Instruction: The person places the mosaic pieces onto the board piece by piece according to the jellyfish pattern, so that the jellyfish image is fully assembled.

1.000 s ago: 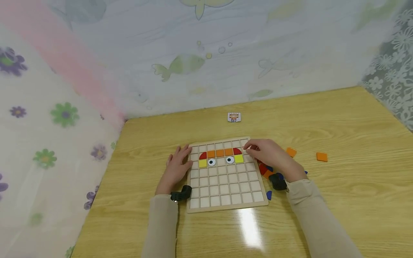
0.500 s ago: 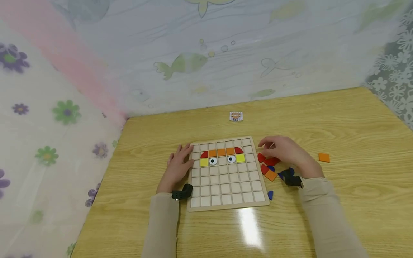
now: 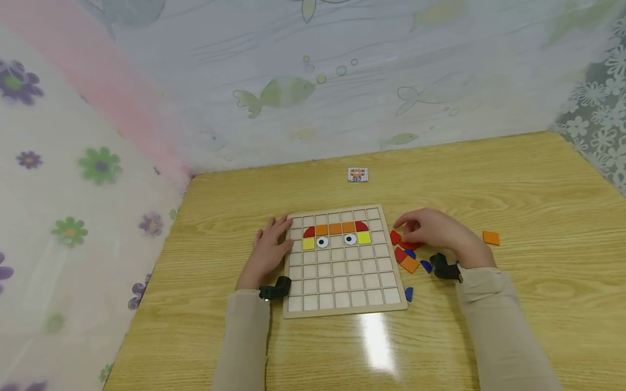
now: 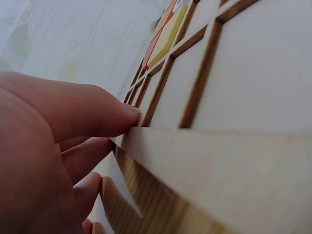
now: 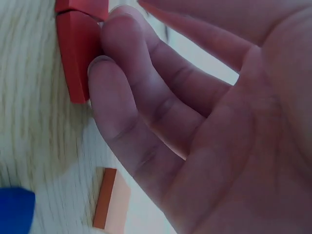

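Note:
A wooden grid board lies on the table with several flat tiles in its upper cells: red quarter-rounds, orange squares, yellow squares and two round eye tiles. My left hand rests at the board's left edge, fingers spread near the upper corner. In the left wrist view its thumb touches the rim. Right of the board, my right hand is over the loose pieces, with fingers loosely bent. Its fingertips touch a red tile on the table.
Beside the board's right edge lie a loose orange tile and blue pieces. Farther right is another orange square. A small card with a printed grid picture lies behind the board, near the patterned wall.
My right hand has moved right, off the board's upper right corner, and down to the red pieces beside it. The left hand stays at the left edge.

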Demonstrator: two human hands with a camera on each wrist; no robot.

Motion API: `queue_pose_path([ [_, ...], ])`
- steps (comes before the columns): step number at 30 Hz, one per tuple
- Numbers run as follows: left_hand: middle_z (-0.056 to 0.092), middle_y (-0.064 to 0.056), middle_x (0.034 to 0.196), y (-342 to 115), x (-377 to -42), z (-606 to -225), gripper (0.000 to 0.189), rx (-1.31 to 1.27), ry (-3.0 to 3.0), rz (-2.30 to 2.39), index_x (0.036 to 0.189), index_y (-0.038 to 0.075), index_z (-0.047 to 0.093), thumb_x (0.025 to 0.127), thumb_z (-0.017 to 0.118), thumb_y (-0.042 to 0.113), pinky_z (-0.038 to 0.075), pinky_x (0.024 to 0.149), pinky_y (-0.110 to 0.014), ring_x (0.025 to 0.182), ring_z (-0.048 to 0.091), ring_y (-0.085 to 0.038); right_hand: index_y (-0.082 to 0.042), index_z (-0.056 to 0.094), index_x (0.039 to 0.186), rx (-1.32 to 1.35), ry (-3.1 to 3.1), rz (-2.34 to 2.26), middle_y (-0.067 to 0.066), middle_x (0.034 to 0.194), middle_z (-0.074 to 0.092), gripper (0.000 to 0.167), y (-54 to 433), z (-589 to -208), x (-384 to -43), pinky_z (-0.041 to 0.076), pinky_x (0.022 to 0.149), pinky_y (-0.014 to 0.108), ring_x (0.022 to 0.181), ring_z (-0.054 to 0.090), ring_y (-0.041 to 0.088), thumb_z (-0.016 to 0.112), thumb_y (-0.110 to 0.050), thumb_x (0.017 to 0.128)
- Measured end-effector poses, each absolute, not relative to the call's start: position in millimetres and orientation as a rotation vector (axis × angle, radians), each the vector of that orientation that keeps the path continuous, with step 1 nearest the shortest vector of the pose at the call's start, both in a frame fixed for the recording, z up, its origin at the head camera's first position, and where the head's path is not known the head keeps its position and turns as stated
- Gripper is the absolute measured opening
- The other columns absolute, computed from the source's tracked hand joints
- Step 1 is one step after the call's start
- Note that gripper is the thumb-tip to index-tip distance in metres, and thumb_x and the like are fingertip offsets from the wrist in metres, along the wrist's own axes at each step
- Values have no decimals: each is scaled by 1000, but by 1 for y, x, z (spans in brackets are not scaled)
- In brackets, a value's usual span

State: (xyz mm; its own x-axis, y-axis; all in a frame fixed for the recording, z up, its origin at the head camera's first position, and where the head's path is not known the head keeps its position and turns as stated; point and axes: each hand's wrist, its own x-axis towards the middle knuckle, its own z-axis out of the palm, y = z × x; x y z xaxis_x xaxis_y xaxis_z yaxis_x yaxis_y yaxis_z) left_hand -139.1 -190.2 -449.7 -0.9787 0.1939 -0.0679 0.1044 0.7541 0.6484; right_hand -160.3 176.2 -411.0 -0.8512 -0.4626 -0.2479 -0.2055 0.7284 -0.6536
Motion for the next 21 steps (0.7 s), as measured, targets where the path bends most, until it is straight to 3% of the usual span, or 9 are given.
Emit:
queue_pose_path([
  [14,21,3,147,-190,-139,-449,52,247,2827,1026,140,17,31,92,48,24,-3,103,-45,135,3,-20,-10,60,108,-494,2575,-819,2,73,53,28,163,-413,-159,38,60,30,64,46,17,64,-19,82],
  [21,21,2,146,-190,-139,-450,52,250,2828,1035,140,16,32,91,49,23,-3,103,-46,135,3,-20,-8,59,102,-484,2603,-820,3,81,55,26,161,-414,-161,40,65,31,72,49,18,66,-19,80],
])
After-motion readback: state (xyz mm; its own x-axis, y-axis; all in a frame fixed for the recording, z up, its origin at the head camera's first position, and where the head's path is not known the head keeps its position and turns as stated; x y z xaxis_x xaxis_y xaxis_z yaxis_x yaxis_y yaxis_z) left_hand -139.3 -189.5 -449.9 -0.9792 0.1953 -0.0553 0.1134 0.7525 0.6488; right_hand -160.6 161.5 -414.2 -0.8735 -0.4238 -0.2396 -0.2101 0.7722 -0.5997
